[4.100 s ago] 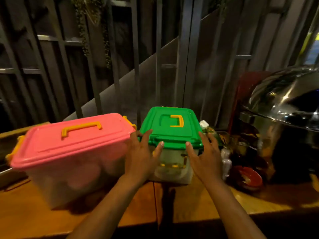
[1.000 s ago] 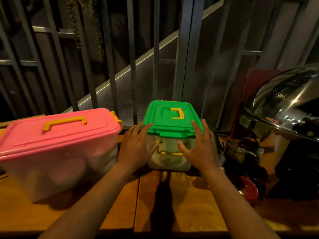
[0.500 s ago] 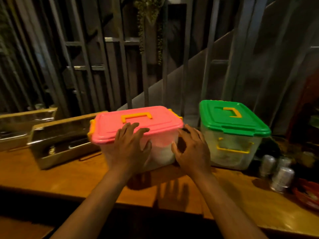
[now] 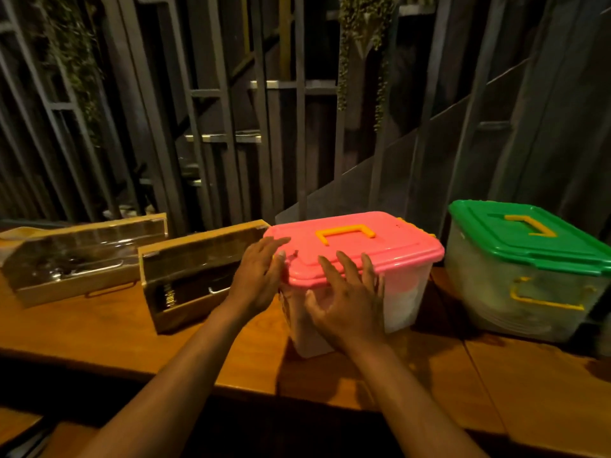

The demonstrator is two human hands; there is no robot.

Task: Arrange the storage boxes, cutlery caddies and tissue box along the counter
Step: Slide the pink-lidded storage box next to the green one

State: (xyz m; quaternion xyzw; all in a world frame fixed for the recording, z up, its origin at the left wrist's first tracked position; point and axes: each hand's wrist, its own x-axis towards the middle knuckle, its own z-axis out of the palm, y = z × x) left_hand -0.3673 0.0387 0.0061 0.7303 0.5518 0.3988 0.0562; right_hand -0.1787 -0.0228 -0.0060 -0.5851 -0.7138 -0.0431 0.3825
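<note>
So we're standing at the wooden counter (image 4: 99, 328) with both hands on the pink-lidded box (image 4: 360, 279), which is sitting about mid-counter, near the front edge. Our left hand (image 4: 261, 279) is resting flat against its left end, fingers spread, not gripping. Right hand (image 4: 347, 302) is pressing on the front wall, fingers splayed too. The green-lidded box (image 4: 529, 269) is sitting apart toward the right end, and two wooden cutlery caddies (image 4: 185, 276) are lying toward the left end.

There is one view only, from the person's head. It looks forward and down, close above the orange-brown wooden counter (image 4: 99, 328), toward the dark slatted metal railing (image 4: 205, 127) behind it. Both forearms enter from the bottom edge.
</note>
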